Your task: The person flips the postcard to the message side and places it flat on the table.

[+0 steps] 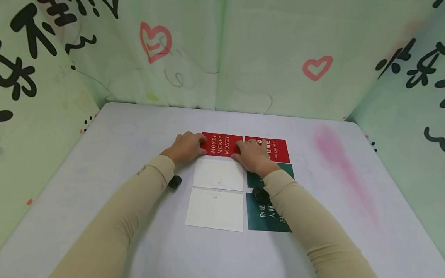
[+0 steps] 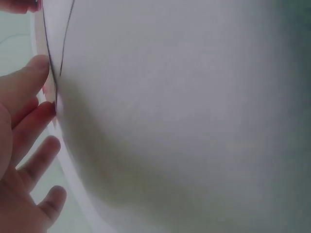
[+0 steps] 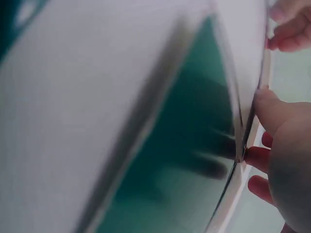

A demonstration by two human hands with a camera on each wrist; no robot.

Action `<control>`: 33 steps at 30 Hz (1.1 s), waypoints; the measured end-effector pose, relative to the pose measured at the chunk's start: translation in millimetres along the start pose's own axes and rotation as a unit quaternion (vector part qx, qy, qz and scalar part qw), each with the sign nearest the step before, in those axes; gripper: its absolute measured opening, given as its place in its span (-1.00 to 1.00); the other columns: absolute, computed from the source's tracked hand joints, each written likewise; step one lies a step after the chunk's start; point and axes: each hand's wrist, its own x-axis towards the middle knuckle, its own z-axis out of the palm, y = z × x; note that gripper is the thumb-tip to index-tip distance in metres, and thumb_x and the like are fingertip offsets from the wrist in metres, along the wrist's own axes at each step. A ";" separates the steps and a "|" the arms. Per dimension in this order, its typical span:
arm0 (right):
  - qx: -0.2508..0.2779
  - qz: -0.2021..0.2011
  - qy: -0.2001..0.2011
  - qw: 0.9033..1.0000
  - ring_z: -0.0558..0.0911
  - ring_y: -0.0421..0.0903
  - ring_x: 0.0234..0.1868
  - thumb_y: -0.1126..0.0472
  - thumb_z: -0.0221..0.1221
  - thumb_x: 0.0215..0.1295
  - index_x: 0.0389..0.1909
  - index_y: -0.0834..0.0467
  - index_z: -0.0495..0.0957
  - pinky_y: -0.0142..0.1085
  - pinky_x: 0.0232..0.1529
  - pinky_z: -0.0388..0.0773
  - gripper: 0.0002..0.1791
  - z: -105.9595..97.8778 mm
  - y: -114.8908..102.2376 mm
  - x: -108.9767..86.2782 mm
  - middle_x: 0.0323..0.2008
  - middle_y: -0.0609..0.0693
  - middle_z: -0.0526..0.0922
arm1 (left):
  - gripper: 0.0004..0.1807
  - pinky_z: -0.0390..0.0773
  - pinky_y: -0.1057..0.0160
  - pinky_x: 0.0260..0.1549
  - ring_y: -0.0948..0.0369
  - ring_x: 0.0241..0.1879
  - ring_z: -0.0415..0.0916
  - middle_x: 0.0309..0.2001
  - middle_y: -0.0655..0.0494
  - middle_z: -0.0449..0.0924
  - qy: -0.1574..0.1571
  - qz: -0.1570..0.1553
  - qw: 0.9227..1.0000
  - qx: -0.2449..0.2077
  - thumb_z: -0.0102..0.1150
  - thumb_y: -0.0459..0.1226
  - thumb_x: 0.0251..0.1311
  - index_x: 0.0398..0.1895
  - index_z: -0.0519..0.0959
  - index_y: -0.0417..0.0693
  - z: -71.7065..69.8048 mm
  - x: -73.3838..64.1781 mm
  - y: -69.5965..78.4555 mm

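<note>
A red card (image 1: 220, 144) printed with MONEY in white lies at the top of the left column, spanning both hands. Its left end is pinched between the thumb and fingers of my left hand (image 1: 186, 148). My right hand (image 1: 253, 155) grips the right end, partly covering the neighbouring red card (image 1: 279, 150) with white lettering. In the left wrist view, the left thumb (image 2: 29, 80) is at the card's edge. The right thumb (image 3: 268, 109) presses at the edge in the right wrist view. Just below the MONEY card is an upper white card (image 1: 218, 175).
A lower white card (image 1: 214, 210) lies nearer me on the white table (image 1: 139, 127). To its right are an upper green card (image 1: 255, 180) and a lower green card (image 1: 255, 220), partly hidden by my right arm. Green fabric walls (image 1: 264, 46) surround the table's back and sides.
</note>
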 end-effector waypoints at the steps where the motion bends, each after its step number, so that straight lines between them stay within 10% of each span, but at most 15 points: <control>1: -0.016 -0.006 0.001 1.000 0.41 0.15 0.27 -0.06 0.35 0.22 0.34 0.09 0.43 0.30 0.39 -0.11 -0.31 0.5 -0.2 0.5 0.19 0.14 0.55 | -0.45 0.24 -0.05 0.23 0.02 0.20 0.34 0.18 -0.01 0.54 -0.003 0.001 1.000 0.001 0.32 -0.07 0.29 0.30 0.50 -0.05 -0.8 0.9 -0.6; 8: -0.037 -0.012 0.004 0.999 0.42 0.14 0.30 -0.02 0.20 0.38 0.39 0.11 0.38 0.31 0.39 -0.20 -0.38 -3.6 -1.3 0.3 0.22 0.14 0.54 | -0.44 0.22 -0.09 0.23 -0.02 0.25 0.34 0.26 -0.03 0.50 -0.020 0.003 1.000 0.007 0.28 -0.06 0.29 0.31 0.49 -0.07 -5.6 2.7 -0.3; 15: -0.021 -0.021 0.017 0.999 0.60 0.16 0.12 0.05 0.29 0.29 0.40 0.15 0.32 0.26 0.40 -0.07 -0.30 -11.3 -3.5 1.8 0.07 0.14 0.66 | -0.60 0.29 -0.08 0.12 0.02 0.03 0.49 -0.01 0.01 0.64 0.033 0.003 0.999 -0.015 0.05 -0.23 0.37 0.24 0.48 -0.07 -5.5 0.0 0.8; 20: 0.065 -0.002 0.032 0.997 0.64 0.16 0.05 0.15 0.23 0.36 0.43 0.20 0.26 0.10 0.29 0.33 -0.34 -15.5 0.6 2.9 0.09 0.19 0.64 | -0.63 0.38 0.01 -0.01 0.03 -0.15 0.52 -0.13 0.01 0.65 0.066 0.018 0.997 -0.042 0.07 -0.29 0.38 0.22 0.45 -0.06 -10.6 -5.9 -0.6; 26: 0.207 0.011 0.081 0.975 0.66 0.10 -0.26 0.23 0.10 0.48 0.41 0.23 0.19 -0.10 -0.17 0.67 -0.44 -23.1 4.2 1.9 -0.11 0.23 0.64 | -0.60 0.44 0.15 -0.31 0.05 -0.35 0.46 -0.21 -0.04 0.58 0.119 0.037 0.984 -0.131 0.13 -0.36 0.38 0.23 0.34 -0.09 -19.3 -13.0 -0.6; 33: 0.305 0.030 0.117 0.945 0.58 0.12 -0.06 0.29 0.16 0.44 0.37 0.23 0.16 -0.06 -0.12 0.66 -0.42 -27.3 3.6 0.8 0.05 0.22 0.49 | -0.53 0.53 0.11 -0.22 0.04 -0.25 0.57 -0.20 -0.11 0.64 0.161 0.036 0.967 -0.193 0.18 -0.39 0.36 0.26 0.27 -0.09 -20.5 -15.0 0.6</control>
